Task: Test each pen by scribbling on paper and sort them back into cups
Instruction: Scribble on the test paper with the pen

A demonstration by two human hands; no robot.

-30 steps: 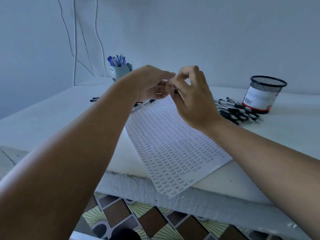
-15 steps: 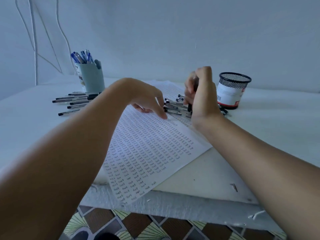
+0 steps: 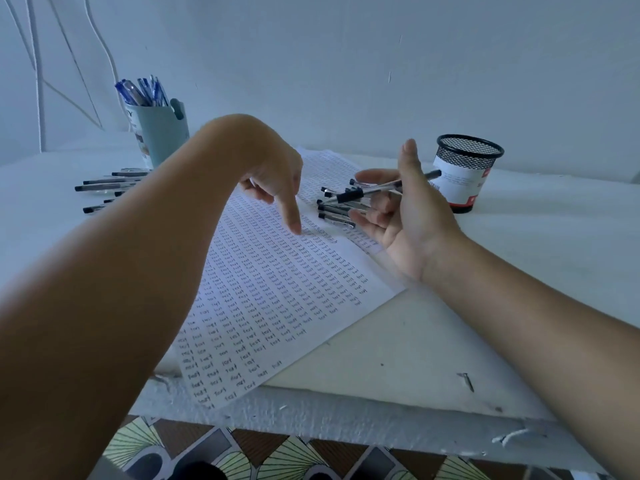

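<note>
Head view: right grip [image 3: 398,206] loosely grasping capped black pen [image 3: 375,190] mid-barrel, above pen pile [image 3: 337,209]. Left grip [image 3: 273,181] released, forefinger on test paper [image 3: 277,289]. Light, stiff, smooth; likely slips unless pinched.

left pens [image 3: 104,188] partly behind forearm

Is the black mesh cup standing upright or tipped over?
Upright. The mesh cup stands on its base on the table, with its round open rim facing up. Whether it holds any pens cannot be told from here.

Bare forearms [image 3: 104,289], no sleeves
</note>
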